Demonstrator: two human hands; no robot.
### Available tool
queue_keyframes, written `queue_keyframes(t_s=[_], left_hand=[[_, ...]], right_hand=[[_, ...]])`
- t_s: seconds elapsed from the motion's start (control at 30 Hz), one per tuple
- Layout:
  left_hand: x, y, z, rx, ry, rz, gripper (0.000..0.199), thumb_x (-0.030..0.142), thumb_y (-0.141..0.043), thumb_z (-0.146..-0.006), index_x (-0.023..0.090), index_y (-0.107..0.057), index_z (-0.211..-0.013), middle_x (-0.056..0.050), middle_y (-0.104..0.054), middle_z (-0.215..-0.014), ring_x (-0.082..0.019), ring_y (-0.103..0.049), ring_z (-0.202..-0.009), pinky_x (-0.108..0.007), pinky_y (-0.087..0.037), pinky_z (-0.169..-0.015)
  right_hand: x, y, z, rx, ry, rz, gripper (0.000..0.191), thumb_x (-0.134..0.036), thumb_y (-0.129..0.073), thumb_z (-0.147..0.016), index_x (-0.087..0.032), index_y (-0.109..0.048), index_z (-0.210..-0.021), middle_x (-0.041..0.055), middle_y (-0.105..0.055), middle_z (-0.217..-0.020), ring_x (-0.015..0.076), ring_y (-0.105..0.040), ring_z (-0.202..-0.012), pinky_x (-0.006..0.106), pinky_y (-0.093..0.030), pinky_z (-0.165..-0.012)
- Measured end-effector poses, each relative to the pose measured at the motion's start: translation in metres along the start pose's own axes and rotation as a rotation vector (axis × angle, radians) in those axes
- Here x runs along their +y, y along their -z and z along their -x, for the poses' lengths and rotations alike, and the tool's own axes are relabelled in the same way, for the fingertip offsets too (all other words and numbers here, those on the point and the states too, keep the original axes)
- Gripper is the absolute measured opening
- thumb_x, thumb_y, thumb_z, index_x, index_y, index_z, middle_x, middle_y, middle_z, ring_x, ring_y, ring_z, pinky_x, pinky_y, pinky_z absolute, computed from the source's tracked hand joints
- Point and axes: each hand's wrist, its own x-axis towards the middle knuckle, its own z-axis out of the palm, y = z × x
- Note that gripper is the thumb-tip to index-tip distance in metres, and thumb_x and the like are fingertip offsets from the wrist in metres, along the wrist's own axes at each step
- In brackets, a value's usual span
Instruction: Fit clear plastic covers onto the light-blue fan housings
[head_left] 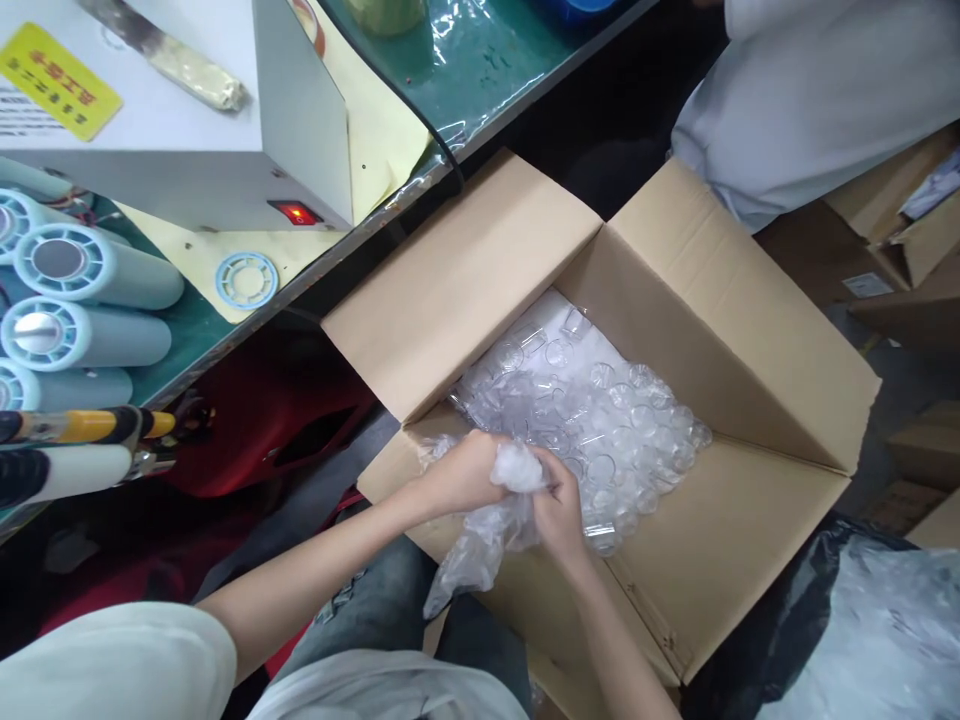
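Observation:
An open cardboard box [750, 530] stands before me with many small clear plastic pieces [615, 430] inside. Over its near side, my left hand [469, 472] and my right hand [559, 500] are close together, fingers closed round the bunched top of a clear plastic bag [480, 550]. A whitish wad of the bag sticks up between the two hands. The rest of the bag hangs below them, over the box's near flap. What the bag holds, if anything, cannot be made out.
A green workbench [487, 60] at upper left carries a grey machine [187, 180] and several light-blue cylinders [97, 265]. A person in grey [817, 100] is at upper right. A black-lined bag [862, 630] of clear plastic lies at lower right.

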Motion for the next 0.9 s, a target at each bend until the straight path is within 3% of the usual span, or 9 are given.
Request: queue_keyframes(t_s=[0.1,0.23,0.37,0.5,0.6,0.73,0.83,0.9], left_hand=[[-0.005,0.018,0.002,0.121,0.040,0.006,0.009,0.006,-0.052,-0.064,0.014,-0.053,-0.060,0.001,-0.058,-0.058,-0.011,-0.052,-0.054,-0.021,-0.035,-0.053],[-0.013,0.043,0.008,0.247,0.065,0.053,0.005,0.019,-0.056,-0.070,0.014,-0.055,-0.073,0.000,-0.061,-0.071,-0.013,-0.057,-0.064,-0.022,-0.042,-0.059],[-0.017,0.044,0.013,0.275,0.046,0.165,0.028,0.018,-0.061,-0.063,0.015,-0.058,-0.091,-0.005,-0.064,-0.096,-0.018,-0.062,-0.084,-0.026,-0.048,-0.074],[-0.021,0.037,0.008,0.239,0.085,0.215,0.011,0.020,-0.062,-0.065,0.015,-0.055,-0.071,0.000,-0.061,-0.072,-0.015,-0.058,-0.069,-0.025,-0.046,-0.066],[-0.024,0.033,-0.001,0.273,0.136,0.229,0.014,0.021,-0.064,-0.064,0.014,-0.055,-0.074,0.000,-0.060,-0.072,-0.014,-0.056,-0.067,-0.024,-0.046,-0.064],[-0.022,0.021,-0.013,0.253,0.174,0.268,0.010,0.016,-0.059,-0.066,0.014,-0.056,-0.075,0.000,-0.061,-0.070,-0.013,-0.056,-0.064,-0.023,-0.046,-0.060],[-0.018,0.011,-0.020,0.227,0.165,0.268,0.010,0.013,-0.058,-0.065,0.013,-0.057,-0.075,-0.001,-0.062,-0.071,-0.014,-0.058,-0.065,-0.022,-0.046,-0.059],[-0.015,0.007,-0.023,0.237,0.154,0.242,0.025,0.010,-0.059,-0.062,0.013,-0.060,-0.087,-0.002,-0.065,-0.079,-0.016,-0.061,-0.071,-0.023,-0.047,-0.063]], right_hand=[[0.005,0.008,-0.018,0.033,0.020,0.044,0.028,-0.029,-0.042,-0.089,-0.020,-0.066,-0.100,0.0094,-0.064,-0.110,0.0224,-0.060,-0.103,0.036,-0.051,-0.084],[0.029,0.015,-0.061,0.079,0.027,0.173,0.032,-0.029,-0.048,-0.087,-0.019,-0.061,-0.114,0.0137,-0.056,-0.123,0.0254,-0.055,-0.110,0.043,-0.049,-0.089],[0.053,0.002,-0.109,0.002,0.053,0.289,0.055,-0.016,-0.064,-0.071,-0.020,-0.057,-0.124,0.0122,-0.045,-0.141,0.0292,-0.036,-0.133,0.046,-0.032,-0.109],[0.072,-0.008,-0.141,0.076,-0.020,0.366,0.070,-0.009,-0.063,-0.069,-0.020,-0.045,-0.135,0.0131,-0.030,-0.150,0.0323,-0.030,-0.136,0.049,-0.030,-0.110],[0.088,-0.003,-0.154,0.196,-0.129,0.398,0.059,-0.018,-0.063,-0.079,-0.016,-0.043,-0.135,0.0155,-0.038,-0.144,0.0316,-0.042,-0.127,0.052,-0.037,-0.103],[0.102,0.006,-0.159,0.270,-0.217,0.410,0.030,-0.032,-0.060,-0.088,-0.015,-0.057,-0.113,0.0085,-0.057,-0.120,0.0232,-0.057,-0.106,0.047,-0.046,-0.092],[0.097,0.003,-0.157,0.260,-0.207,0.380,0.022,-0.033,-0.060,-0.089,-0.014,-0.062,-0.099,0.0062,-0.062,-0.108,0.0205,-0.059,-0.099,0.043,-0.048,-0.088],[0.086,-0.001,-0.152,0.229,-0.175,0.328,0.022,-0.034,-0.058,-0.090,-0.014,-0.062,-0.093,0.0043,-0.064,-0.097,0.0178,-0.061,-0.090,0.039,-0.049,-0.083]])
